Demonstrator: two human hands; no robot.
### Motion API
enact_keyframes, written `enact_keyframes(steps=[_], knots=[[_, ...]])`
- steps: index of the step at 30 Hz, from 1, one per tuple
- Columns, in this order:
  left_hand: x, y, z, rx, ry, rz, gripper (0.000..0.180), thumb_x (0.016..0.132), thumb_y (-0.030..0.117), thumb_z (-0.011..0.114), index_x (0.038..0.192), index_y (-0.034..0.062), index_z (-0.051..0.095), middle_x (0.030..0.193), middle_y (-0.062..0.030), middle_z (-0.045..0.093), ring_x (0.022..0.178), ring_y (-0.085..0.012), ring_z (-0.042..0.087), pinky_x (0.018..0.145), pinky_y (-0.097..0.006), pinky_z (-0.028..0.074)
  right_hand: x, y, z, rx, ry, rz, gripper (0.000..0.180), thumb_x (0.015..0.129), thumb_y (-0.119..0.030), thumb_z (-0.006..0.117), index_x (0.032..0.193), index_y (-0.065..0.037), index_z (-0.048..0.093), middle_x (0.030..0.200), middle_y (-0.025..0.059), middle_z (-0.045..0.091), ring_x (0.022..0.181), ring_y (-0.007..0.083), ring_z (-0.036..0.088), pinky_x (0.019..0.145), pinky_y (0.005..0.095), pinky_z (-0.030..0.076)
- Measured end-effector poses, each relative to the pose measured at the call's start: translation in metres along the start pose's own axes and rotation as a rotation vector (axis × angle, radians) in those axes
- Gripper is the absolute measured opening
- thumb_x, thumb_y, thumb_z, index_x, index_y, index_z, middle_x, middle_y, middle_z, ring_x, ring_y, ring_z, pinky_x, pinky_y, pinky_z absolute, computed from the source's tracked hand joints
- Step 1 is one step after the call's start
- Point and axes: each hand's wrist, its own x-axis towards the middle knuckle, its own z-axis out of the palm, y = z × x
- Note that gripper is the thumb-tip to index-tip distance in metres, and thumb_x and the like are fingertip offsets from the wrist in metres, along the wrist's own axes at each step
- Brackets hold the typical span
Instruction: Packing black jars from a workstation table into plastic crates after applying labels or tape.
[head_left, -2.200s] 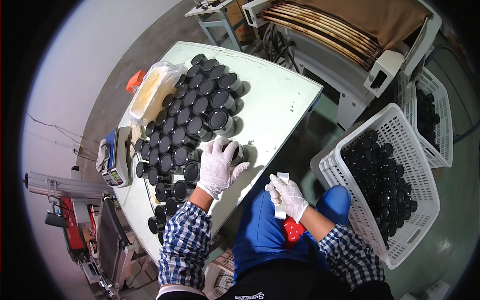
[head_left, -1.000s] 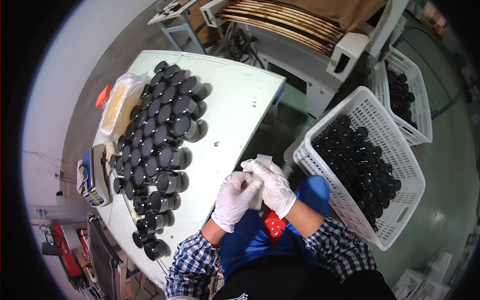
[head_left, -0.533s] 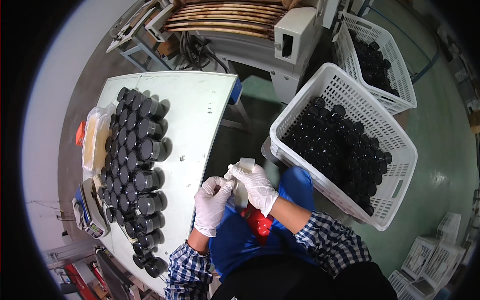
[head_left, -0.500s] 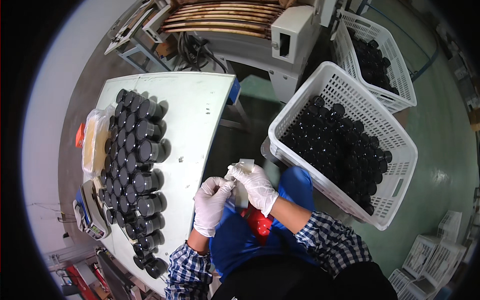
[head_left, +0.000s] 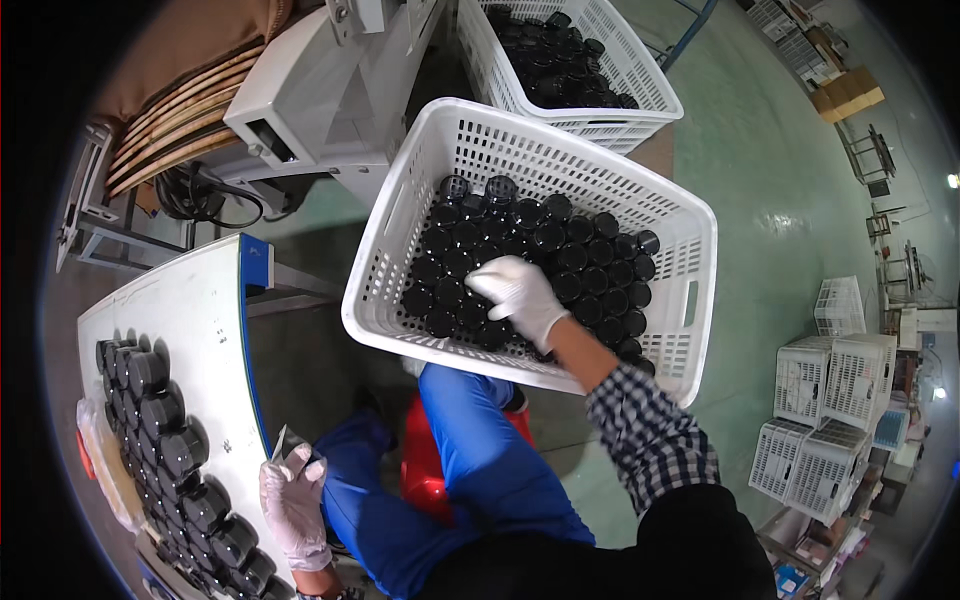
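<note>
My right hand (head_left: 518, 297), in a white glove, reaches down over black-capped jars (head_left: 585, 255) in a large white plastic basket (head_left: 690, 215). Its fingers and thumb look apart, with their tips among the jars; no lifted jar shows in them. Low at the left, beside the table edge, my gloved left hand (head_left: 293, 500) is closed on a small thin greyish sheet (head_left: 286, 440), whose pointed corner sticks up above the fingers. What kind of sheet it is, I cannot make out.
The pale table (head_left: 190, 330) on the left bears rows of clear jars (head_left: 185, 452) with black lids and a plastic-wrapped pack (head_left: 105, 465). A second basket (head_left: 640, 75) of black pieces stands behind. A grey machine (head_left: 310, 95) is far left; stacked white crates (head_left: 815, 460) stand right.
The view has swung right toward the basket. My hands, earlier together at the thin sheet, have parted: the right went into the basket, while the left keeps the sheet near the table edge.
</note>
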Motion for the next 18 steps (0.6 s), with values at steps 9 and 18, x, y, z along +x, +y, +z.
enact_keyframes(steps=[9, 18], knots=[[-0.042, 0.016, -0.047, 0.158, 0.341, -0.059, 0.022, 0.095, 0.027, 0.056, 0.101, 0.0052, 0.056, 0.124, -0.0259, 0.057, 0.108, -0.0393, 0.060, 0.094, -0.049, 0.049, -0.069, 0.115, 0.014, -0.209, -0.202, 1.173, 0.088, 0.068, -0.030, 0.083, 0.137, 0.001, 0.039, 0.124, 0.0232, 0.060, 0.118, 0.0355, 0.056, 0.098, 0.0383, 0.045], [-0.044, 0.028, -0.037, 0.221, 0.294, 0.070, 0.013, 0.093, 0.020, 0.056, 0.092, 0.0069, 0.057, 0.116, -0.0206, 0.062, 0.104, -0.0298, 0.060, 0.089, -0.039, 0.050, -0.078, 0.134, -0.015, -0.368, -0.329, 1.111, 0.092, 0.065, -0.033, 0.082, 0.137, 0.008, 0.042, 0.135, 0.0211, 0.054, 0.125, 0.0307, 0.053, 0.103, 0.0349, 0.043]])
